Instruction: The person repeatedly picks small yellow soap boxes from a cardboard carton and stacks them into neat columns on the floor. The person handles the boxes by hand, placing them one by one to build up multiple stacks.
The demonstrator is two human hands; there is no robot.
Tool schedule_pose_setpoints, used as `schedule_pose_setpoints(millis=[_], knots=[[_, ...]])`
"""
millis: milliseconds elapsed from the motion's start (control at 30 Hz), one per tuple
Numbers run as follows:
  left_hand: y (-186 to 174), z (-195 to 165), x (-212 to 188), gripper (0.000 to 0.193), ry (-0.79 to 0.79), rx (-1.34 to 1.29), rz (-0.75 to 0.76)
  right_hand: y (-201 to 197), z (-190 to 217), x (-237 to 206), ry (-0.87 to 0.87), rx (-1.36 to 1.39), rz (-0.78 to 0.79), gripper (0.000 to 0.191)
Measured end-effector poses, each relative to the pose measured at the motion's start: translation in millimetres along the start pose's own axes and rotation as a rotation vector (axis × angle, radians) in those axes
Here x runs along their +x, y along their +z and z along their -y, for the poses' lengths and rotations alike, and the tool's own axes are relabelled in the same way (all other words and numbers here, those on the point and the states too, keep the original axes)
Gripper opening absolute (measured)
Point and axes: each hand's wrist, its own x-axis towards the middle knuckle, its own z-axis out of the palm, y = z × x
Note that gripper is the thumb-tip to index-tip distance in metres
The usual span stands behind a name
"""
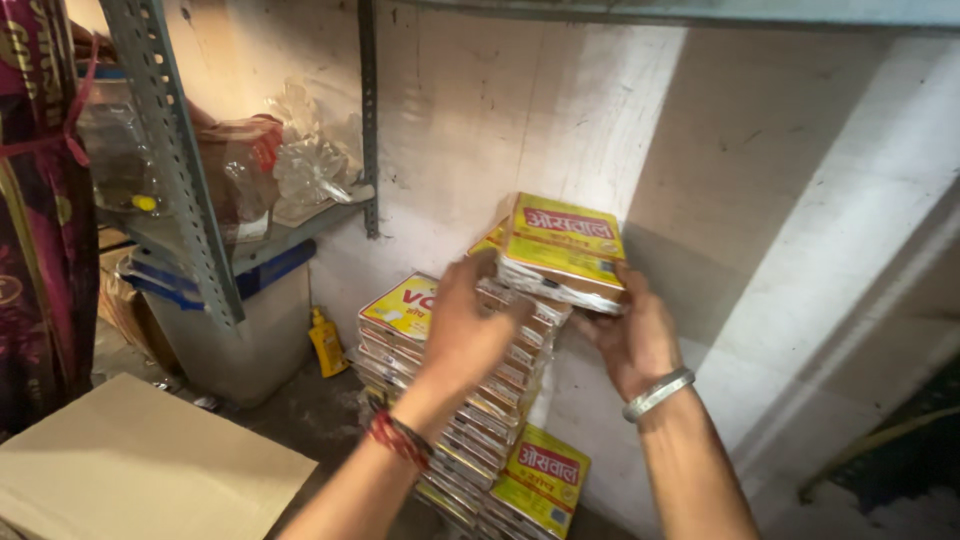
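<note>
The cardboard box [140, 470] is lying nearest me, at the lower left. Above it, my left hand [465, 335] and right hand [632, 340] are both gripping a small bundle of flat yellow packets [562, 255], fingers closed around its left and right ends. The bundle is hovering over the top of the packet stack [450, 390] standing against the wall [460, 110]. I am judging this as the placing step. Next move calls for lowering it level, squared to the stack's top edges.
</note>
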Motion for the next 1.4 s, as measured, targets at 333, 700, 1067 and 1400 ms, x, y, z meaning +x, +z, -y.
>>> schedule_pose_setpoints(millis=[333,700,1067,1400], knots=[[20.9,-20.3,-65.5,0.067,-0.024,-0.411,0.368,-120.1,-37.0,-48.9,0.024,0.093,-0.218,0.036],[83.7,133.8,-150.8,0.084,-0.633,-0.989,0.54,-182.0,-250.9,-60.6,0.014,0.036,-0.306,0.066],[110.7,236.8,-202.5,0.072,-0.961,-1.209,0.368,-193.3,-327.9,-53.3,-0.025,-0.619,-0.085,0.078],[118.4,226.5,-195.1,0.077,-1.2,-1.08,0.377,-214.7,-327.4,-51.3,-0.065,-0.657,0.108,0.087]])
